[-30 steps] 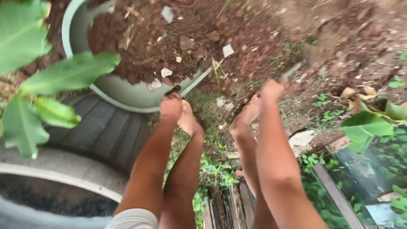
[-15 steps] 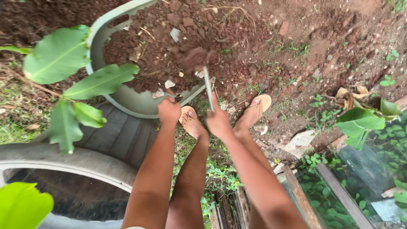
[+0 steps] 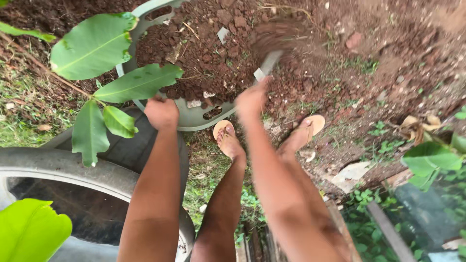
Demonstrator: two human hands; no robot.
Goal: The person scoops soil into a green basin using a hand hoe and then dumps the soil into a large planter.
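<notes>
- Here, nearest the camera, 2 bare forearms and 2 bare legs extend up the frame; the feet wear tan sandals [image 3: 224, 130] on grass and soil.
- At the lower left lies an old rubber tyre [image 3: 73, 170], its tread running under the left forearm.
- The left hand [image 3: 161, 112] is closed into a fist on the near rim of the pale green basin [image 3: 194, 116]; the fingers are curled together over the rim edge, which passes beneath them.
- The right hand [image 3: 251, 100] is blurred; its fingers appear wrapped around the handle of a trowel [image 3: 268, 63], though the exact finger spacing cannot be told.
- The trowel blade extends up and to the right from the fingers, beyond the basin's right edge, and carries a blurred clump of red-brown soil [image 3: 276, 36].
- The basin is heaped with the same soil, mixed with pale fragments and dry stems.
- Broad green leaves [image 3: 92, 46] overlap the basin's left side.
- Farthest, bare dug earth [image 3: 388, 43] spreads across the upper right.
</notes>
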